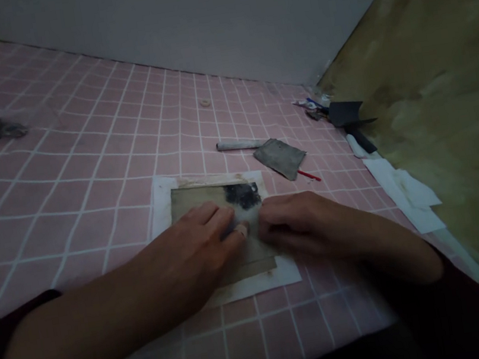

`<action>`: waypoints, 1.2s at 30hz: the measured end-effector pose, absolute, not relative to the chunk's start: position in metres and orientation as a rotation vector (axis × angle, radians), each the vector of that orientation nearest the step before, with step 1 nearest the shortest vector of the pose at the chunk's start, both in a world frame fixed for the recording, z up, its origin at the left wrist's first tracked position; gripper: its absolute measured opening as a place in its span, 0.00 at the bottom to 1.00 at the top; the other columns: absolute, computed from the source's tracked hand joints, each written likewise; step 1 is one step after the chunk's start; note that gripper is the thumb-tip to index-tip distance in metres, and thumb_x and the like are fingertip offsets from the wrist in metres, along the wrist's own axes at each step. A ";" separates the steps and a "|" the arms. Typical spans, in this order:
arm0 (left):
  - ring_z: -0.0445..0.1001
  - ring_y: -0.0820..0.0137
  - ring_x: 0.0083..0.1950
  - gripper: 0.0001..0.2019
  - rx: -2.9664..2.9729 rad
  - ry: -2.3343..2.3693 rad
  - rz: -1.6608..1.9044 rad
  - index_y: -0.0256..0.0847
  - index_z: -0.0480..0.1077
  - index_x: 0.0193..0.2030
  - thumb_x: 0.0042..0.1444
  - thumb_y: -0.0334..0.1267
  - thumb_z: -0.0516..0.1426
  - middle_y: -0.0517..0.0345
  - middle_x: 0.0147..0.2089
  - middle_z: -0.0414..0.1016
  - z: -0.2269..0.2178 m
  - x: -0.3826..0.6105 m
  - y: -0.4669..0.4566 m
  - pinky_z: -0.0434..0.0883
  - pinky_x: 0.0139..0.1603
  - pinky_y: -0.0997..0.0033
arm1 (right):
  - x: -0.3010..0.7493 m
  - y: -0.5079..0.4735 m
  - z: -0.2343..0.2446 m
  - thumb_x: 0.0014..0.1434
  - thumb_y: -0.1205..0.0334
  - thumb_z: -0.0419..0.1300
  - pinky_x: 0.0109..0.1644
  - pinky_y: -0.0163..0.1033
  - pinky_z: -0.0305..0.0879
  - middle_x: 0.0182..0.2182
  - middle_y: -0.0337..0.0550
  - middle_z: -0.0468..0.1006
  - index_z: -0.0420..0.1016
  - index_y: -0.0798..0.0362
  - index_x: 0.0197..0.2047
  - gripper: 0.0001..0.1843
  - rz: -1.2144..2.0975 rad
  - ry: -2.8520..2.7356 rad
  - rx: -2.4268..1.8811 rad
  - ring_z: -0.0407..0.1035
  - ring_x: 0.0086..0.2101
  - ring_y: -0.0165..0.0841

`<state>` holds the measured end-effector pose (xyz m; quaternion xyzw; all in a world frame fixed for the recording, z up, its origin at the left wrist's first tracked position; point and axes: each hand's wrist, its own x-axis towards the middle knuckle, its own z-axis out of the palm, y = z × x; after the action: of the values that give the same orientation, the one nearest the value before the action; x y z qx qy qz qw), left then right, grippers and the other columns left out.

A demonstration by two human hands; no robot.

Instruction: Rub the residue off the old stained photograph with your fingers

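Note:
A grey-beige rectangular sheet (197, 195) with a dark, mottled patch (242, 196) near its top right lies on white paper (287, 271) in front of me. My left hand (211, 231) rests over the sheet's middle, fingers bent and thumb apart from the index finger. Against the sheet's right side, my right hand (290, 217) is closed with its fingers curled under; whatever it grips is hidden. Beyond the hands lie a grey cloth-like square (281, 158), a pale rolled tube (238, 144) and a thin red stick (309, 175).
A pink tablecloth with white grid lines (80, 137) covers the table. Along the right wall (441, 83) sit a dark scoop-like object (347, 113), small clutter (314, 109) and white paper pieces (404, 197). A small ring (205, 103) lies farther back. The upper left is pixelated.

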<state>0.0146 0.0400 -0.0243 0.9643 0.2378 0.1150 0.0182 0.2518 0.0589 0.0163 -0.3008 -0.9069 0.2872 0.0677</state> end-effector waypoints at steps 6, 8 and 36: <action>0.66 0.58 0.43 0.12 2.992 0.745 0.389 0.34 0.69 0.50 0.61 0.28 0.51 0.44 0.47 0.69 -0.024 0.015 0.041 0.73 0.43 0.54 | 0.249 0.060 0.011 0.66 0.70 0.51 0.39 0.36 0.58 0.32 0.39 0.67 0.64 0.53 0.34 0.08 0.639 -2.646 -0.931 0.62 0.34 0.30; 0.66 0.59 0.42 0.10 2.985 0.725 0.388 0.35 0.70 0.47 0.61 0.27 0.50 0.44 0.46 0.70 -0.023 0.015 0.041 0.73 0.44 0.54 | 0.248 0.055 0.016 0.66 0.71 0.53 0.38 0.33 0.58 0.31 0.37 0.66 0.63 0.53 0.34 0.08 0.882 -2.714 -0.869 0.62 0.32 0.27; 0.66 0.59 0.42 0.10 2.993 0.743 0.451 0.34 0.71 0.47 0.62 0.28 0.51 0.45 0.45 0.69 -0.024 0.014 0.040 0.74 0.43 0.54 | 0.252 0.054 0.013 0.67 0.70 0.52 0.37 0.35 0.56 0.31 0.38 0.65 0.64 0.54 0.33 0.09 0.589 -2.643 -0.988 0.61 0.33 0.29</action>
<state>0.0144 0.0400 -0.0245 0.9603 0.2383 0.1447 0.0124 0.2518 0.0535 0.0131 -0.3400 -0.9092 0.2027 0.1293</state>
